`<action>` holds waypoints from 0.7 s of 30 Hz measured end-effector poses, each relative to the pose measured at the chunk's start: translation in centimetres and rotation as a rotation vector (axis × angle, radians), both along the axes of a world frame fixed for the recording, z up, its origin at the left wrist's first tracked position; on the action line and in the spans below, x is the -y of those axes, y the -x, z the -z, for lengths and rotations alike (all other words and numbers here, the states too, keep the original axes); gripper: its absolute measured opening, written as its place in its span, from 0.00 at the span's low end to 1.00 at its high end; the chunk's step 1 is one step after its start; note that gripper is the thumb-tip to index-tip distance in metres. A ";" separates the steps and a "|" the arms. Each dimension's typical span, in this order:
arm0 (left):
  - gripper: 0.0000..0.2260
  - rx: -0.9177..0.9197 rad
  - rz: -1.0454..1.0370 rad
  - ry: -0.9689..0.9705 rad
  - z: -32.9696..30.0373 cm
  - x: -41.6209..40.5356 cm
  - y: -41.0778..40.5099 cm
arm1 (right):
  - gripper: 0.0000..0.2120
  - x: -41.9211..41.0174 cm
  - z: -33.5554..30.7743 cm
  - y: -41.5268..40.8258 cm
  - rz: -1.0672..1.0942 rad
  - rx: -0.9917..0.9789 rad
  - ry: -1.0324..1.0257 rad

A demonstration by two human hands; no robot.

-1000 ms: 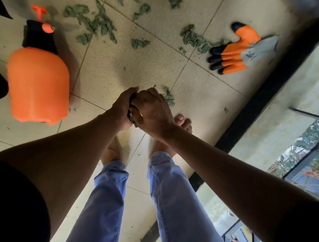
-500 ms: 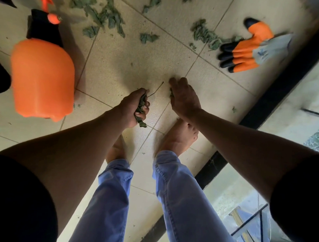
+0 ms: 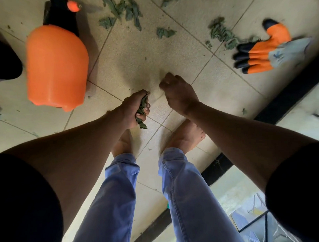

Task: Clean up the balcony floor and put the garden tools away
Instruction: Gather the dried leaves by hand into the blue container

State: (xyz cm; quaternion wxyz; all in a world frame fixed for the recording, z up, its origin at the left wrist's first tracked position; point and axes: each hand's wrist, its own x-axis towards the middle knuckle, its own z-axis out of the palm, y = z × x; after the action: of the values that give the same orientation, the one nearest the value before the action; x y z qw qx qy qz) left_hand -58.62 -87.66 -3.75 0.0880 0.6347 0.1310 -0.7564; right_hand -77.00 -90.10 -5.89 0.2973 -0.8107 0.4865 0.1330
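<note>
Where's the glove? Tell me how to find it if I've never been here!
Start at the black strip running along the right edge of the tiled floor. Follow it toward the top right corner; the gardening glove lies flat beside it, next to a clump of green leaf scraps. It has orange fingers, black tips and a grey cuff.

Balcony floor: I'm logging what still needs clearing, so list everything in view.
Leaf scraps: several clumps, dull green, scattered on far tiles.
Leaf bunch: one, green, gripped in left hand.
Spray bottle: one, orange with black top, floor at left.
Garden glove: one seen, orange, black and grey, floor at right.
Floor tiles: beige.
Left hand: holds leaves.
Right hand: fingers curled, contents hidden.
Legs: two, blue trousers, bare feet.
</note>
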 end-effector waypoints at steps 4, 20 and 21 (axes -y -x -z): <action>0.12 -0.008 -0.006 -0.023 -0.7 -0.9 0.1 | 0.09 0.3 -0.4 -0.2 -0.205 -0.080 -0.013; 0.12 0.024 -0.351 0.044 -4.1 0.9 0.9 | 0.02 4.2 -9.9 -2.9 0.920 0.486 -0.543; 0.13 -0.018 -0.392 0.074 -4.8 1.5 1.3 | 0.03 4.2 -11.3 -3.1 0.829 0.481 -0.472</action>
State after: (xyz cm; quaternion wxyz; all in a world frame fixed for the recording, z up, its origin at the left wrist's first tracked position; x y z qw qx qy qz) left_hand -59.92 -89.15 1.02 0.2554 0.5865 0.2251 -0.7349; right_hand -73.87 -94.26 5.42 0.6025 -0.4692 0.6408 -0.0793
